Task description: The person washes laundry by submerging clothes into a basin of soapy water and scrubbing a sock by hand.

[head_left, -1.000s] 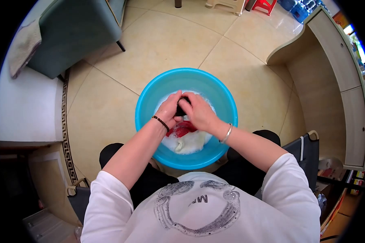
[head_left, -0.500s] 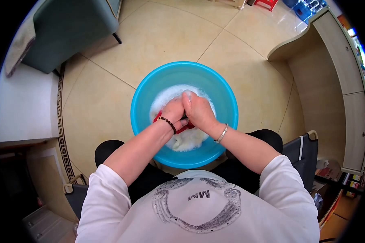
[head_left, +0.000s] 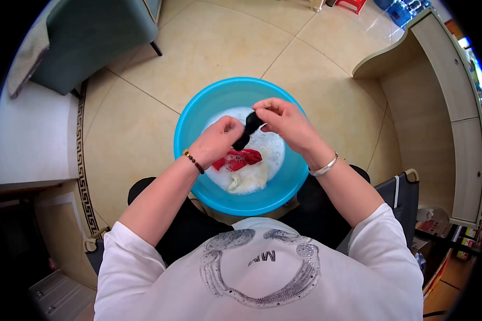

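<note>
A small black cloth (head_left: 253, 122), possibly a sock, is stretched between my two hands above the sudsy water. My left hand (head_left: 216, 140) pinches its lower left side with curled fingers. Thumb and fingers of my right hand (head_left: 286, 122) grip the upper right end. Below them stands a round blue basin (head_left: 178, 134) holding white suds (head_left: 270, 147). In the foam lies a crumpled red cloth (head_left: 241, 158), and a cream-white cloth (head_left: 251, 179) is bunched nearer to me. Both are partly under the foam.
The basin stands between my knees on beige floor tiles (head_left: 139, 125). A grey-green chair (head_left: 102, 43) is at the upper left, a wooden cabinet (head_left: 439, 80) on the right. Blue water bottles (head_left: 399, 13) and a red stool (head_left: 352, 4) are at the far back.
My hands were pressed together low in the basin; now they are raised and apart, with the black cloth spread between them. The red and white cloths have come into fuller view.
</note>
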Motion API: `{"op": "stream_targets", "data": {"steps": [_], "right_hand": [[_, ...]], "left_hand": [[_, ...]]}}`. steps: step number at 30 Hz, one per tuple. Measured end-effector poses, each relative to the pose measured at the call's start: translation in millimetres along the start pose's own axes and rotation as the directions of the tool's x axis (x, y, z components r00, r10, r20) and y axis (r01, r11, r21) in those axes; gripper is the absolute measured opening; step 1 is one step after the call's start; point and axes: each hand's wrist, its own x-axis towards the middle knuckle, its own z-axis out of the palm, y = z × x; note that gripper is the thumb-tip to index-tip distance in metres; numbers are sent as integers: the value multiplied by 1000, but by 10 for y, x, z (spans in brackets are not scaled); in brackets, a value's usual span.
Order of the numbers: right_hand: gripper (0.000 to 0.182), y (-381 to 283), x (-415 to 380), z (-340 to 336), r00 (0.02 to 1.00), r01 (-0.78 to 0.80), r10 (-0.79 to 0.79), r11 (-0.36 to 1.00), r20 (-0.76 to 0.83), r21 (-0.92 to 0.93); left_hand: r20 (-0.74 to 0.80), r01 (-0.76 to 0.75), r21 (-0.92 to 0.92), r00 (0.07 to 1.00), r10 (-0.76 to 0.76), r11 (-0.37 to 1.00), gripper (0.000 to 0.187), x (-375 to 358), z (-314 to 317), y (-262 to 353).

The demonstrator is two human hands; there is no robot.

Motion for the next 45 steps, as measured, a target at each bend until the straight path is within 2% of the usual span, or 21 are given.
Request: {"op": "stream_targets", "data": {"steps": [1, 2, 3, 5, 6, 11, 14, 18, 20, 22, 23, 25, 26, 29, 32, 36, 38, 39, 41, 42, 45], "right_hand": [[29, -28, -53, 30, 997, 71, -70, 997, 30, -15], [29, -36, -83, 54, 988, 145, -143, 989, 61, -29], [29, -31, -82, 79, 986, 155, -152, 988, 63, -31], [31, 28, -87, 127, 991, 134, -135, 987, 4, -87], [31, 73, -69, 110, 995, 95, -95, 995, -14, -8], [24, 177, 17, -118, 999, -21, 28, 963, -23, 270], [21, 199, 37, -141, 998, -61, 58, 941, 18, 333], [24, 224, 75, -55, 999, -50, 45, 945, 22, 324], [27, 215, 83, 23, 999, -38, 31, 940, 27, 340], [30, 157, 41, 131, 991, 90, -78, 989, -107, 118], [30, 191, 36, 143, 991, 91, -79, 989, -106, 118], [33, 296, 39, 162, 995, 97, -97, 984, 13, -150], [29, 324, 36, 172, 993, 116, -116, 977, 9, -179], [24, 380, 80, 154, 989, 132, -135, 989, -55, -67], [20, 443, 157, 62, 986, 126, -134, 989, -96, -79], [21, 398, 154, -6, 998, 9, -3, 995, -63, 100], [24, 361, 117, 135, 973, 199, -208, 976, -98, -94], [24, 356, 94, 177, 973, 198, -207, 976, -98, -94], [26, 363, 54, 241, 922, 334, -383, 867, -65, -371], [22, 434, 95, 241, 945, 276, -306, 935, -113, -220], [21, 480, 153, 113, 959, 208, -245, 950, -145, -231]], "left_hand": [[28, -243, 131, 970, 241, 961, 40, -67, 15, -8], [85, -470, 250, 881, 465, 846, 43, -115, 26, -3], [82, -476, 255, 878, 472, 842, 43, -143, 48, 36], [114, -392, -181, 902, 416, 902, 48, -177, 160, 112], [44, -381, -237, 915, 402, 894, 40, -159, 201, 133], [58, -309, -288, 939, 338, 907, 19, 106, 47, -33], [210, -51, -570, 956, 205, 820, 20, 94, -38, -1], [247, 44, -578, 961, 123, 815, 21, 104, 15, -12], [112, -70, -596, 979, 169, 800, 20, 164, 42, -137], [80, -73, -613, 985, 154, 787, 18, 143, 25, -110], [51, -76, -628, 989, 139, 774, 17, 137, 15, -97], [74, -51, -662, 988, 133, 748, 16, 160, -14, -148], [98, -24, -694, 987, 127, 719, 14, 168, -22, -167], [10, -162, -736, 969, 249, 657, 11, 178, -3, -167], [-62, -222, -770, 959, 276, 598, 15, 223, -48, -247], [-42, -173, -789, 973, 229, 589, 17, 157, -112, -133], [21, -147, -799, 962, 272, 583, 16, 138, -123, -105], [21, -147, -799, 962, 271, 583, 16, 152, -116, -132], [48, -112, -804, 967, 252, 583, 13, 190, -83, -232], [52, -108, -804, 967, 251, 584, 13, 193, -69, -249], [-6, -195, -746, 958, 287, 637, 10, 211, -72, -293]]}}
